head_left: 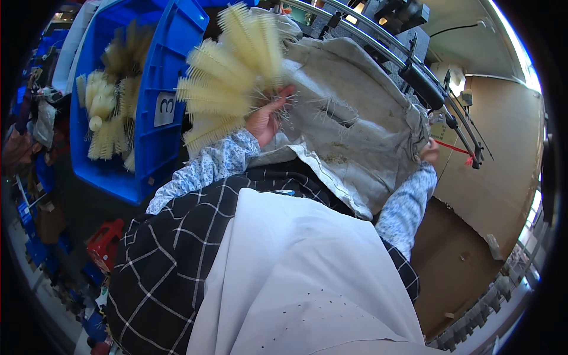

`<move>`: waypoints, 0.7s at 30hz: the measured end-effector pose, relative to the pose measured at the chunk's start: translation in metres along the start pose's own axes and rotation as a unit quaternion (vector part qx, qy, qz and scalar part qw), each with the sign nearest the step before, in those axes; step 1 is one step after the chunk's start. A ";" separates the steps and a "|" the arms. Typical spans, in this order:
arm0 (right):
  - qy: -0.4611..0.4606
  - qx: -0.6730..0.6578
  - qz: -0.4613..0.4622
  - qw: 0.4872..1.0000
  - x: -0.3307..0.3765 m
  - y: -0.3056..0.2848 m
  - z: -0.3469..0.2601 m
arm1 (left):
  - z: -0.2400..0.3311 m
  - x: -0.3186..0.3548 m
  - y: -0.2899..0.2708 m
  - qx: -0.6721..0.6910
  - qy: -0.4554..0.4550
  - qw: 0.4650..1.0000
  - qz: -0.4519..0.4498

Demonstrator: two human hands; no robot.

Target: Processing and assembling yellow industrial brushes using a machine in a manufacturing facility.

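My left hand (264,122) is closed round the wire ends of a fanned bunch of cream bristle brushes (228,77). The bristle heads spread up and to the left, toward the blue crate. Bent wire loops stick out to the right of my fingers. Under the bunch lies a grey stained cloth (361,94) with a hole and loose wire bits on it. My right hand (430,152) is at the cloth's right edge, closed and slightly blurred, beside a red strip (452,145). What its fingers hold, if anything, I cannot make out.
A blue plastic crate (139,148) at the left holds more cream brushes (103,97). Metal rods with a black cylinder (421,86) run along the upper right. Brown cardboard (485,171) stands at the right. A red container (105,244) sits at the lower left.
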State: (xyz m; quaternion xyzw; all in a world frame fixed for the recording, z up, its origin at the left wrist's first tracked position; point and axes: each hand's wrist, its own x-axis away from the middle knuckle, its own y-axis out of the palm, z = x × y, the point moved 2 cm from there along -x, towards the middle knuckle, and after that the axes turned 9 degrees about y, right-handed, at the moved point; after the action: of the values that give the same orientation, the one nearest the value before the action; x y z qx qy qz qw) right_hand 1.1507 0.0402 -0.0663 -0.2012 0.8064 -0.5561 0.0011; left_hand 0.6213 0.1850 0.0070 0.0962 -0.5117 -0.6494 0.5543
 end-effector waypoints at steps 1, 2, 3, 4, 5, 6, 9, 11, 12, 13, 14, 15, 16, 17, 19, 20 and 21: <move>-0.082 -0.011 0.074 0.994 0.009 -0.019 -0.009 | -0.003 -0.002 -0.007 0.001 -0.002 1.000 0.002; -0.139 -0.057 0.171 0.974 0.077 -0.035 -0.076 | -0.004 -0.001 -0.020 0.009 0.005 0.999 0.039; -0.182 -0.087 0.281 0.938 0.150 -0.066 -0.132 | -0.006 -0.001 -0.024 0.018 -0.004 0.998 0.065; -0.246 -0.136 0.240 0.929 0.194 -0.073 -0.164 | -0.008 -0.002 -0.022 0.035 -0.020 0.996 0.084; -0.313 -0.197 0.181 0.911 0.223 -0.060 -0.188 | -0.005 0.002 -0.019 0.029 -0.014 0.996 0.089; -0.379 -0.213 0.042 0.900 0.244 -0.045 -0.199 | -0.006 0.006 -0.012 0.007 -0.042 0.994 0.096; -0.500 -0.047 -0.251 0.827 0.321 0.011 -0.249 | 0.000 0.028 -0.006 -0.051 -0.081 0.992 0.085; -0.561 0.104 -0.284 0.770 0.347 0.057 -0.260 | 0.006 0.049 -0.001 -0.088 -0.132 0.987 0.037; -0.570 0.120 -0.302 0.755 0.353 0.070 -0.259 | 0.005 0.059 0.003 -0.129 -0.106 0.986 0.005; -0.582 0.134 -0.318 0.737 0.359 0.085 -0.263 | 0.008 0.067 0.001 -0.174 -0.077 0.981 -0.026; -0.558 0.141 -0.332 0.747 0.367 0.090 -0.271 | 0.023 0.085 0.008 -0.223 -0.105 0.969 -0.010; -0.531 0.153 -0.342 0.760 0.373 0.090 -0.274 | 0.038 0.098 0.015 -0.268 -0.140 0.953 0.001; -0.544 0.157 -0.276 0.777 0.379 0.089 -0.273 | 0.048 0.107 0.007 -0.252 -0.121 0.959 -0.045; -0.571 0.160 -0.248 0.766 0.385 0.091 -0.272 | 0.070 0.115 0.006 -0.253 -0.102 0.962 -0.027; -0.571 0.164 -0.217 0.774 0.390 0.096 -0.267 | 0.125 0.133 0.017 -0.340 -0.069 0.931 -0.113; -0.580 0.160 -0.219 0.769 0.392 0.097 -0.265 | 0.158 0.138 0.014 -0.342 -0.025 0.937 -0.068; -0.561 0.155 -0.200 0.788 0.392 0.098 -0.263 | 0.194 0.141 0.006 -0.343 0.017 0.939 -0.026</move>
State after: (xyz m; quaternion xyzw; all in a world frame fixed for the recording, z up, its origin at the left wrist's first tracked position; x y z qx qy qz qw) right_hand 0.6993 0.1782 0.0332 -0.6319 0.5083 -0.4508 0.3730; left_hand 0.4394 0.1787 0.1626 -0.0756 -0.2454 -0.7979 0.5453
